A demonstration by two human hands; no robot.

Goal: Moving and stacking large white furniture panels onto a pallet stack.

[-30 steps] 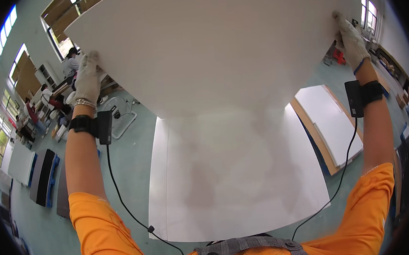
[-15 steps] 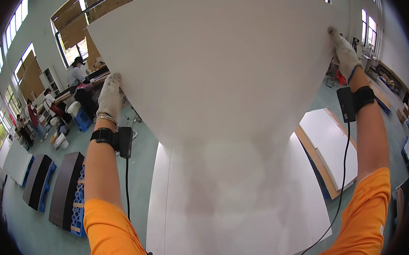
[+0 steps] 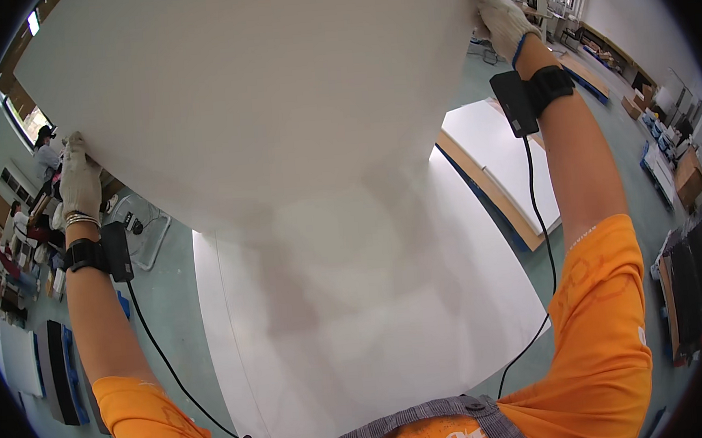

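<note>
A large white sheet (image 3: 268, 86) stands tilted up in front of me, held by its two side edges. My left hand (image 3: 79, 174), in a pale knit glove, is closed on the left edge. On the right edge, higher in the picture, my gloved right hand (image 3: 505, 23) is closed too, its thumb side toward me. Most fingers of both hands are hidden behind the sheet. Below lies another broad white sheet (image 3: 360, 348), flat, with shadows across it. The held sheet's lower edge blends into it, so I cannot tell whether they touch.
To the right, white boards (image 3: 497, 148) lie over a brown board and blue pallet. A dark stack (image 3: 57, 374) stands at lower left, and a clear-framed trolley (image 3: 144, 229) is nearer. People (image 3: 45, 155) work at the far left. Cartons (image 3: 690, 175) sit far right. Cables hang from both wrists.
My view has swung to the right, so the sheet and both hands sit farther left in the picture. Both hands keep hold of the same edges, and the sheet stays tilted up.
</note>
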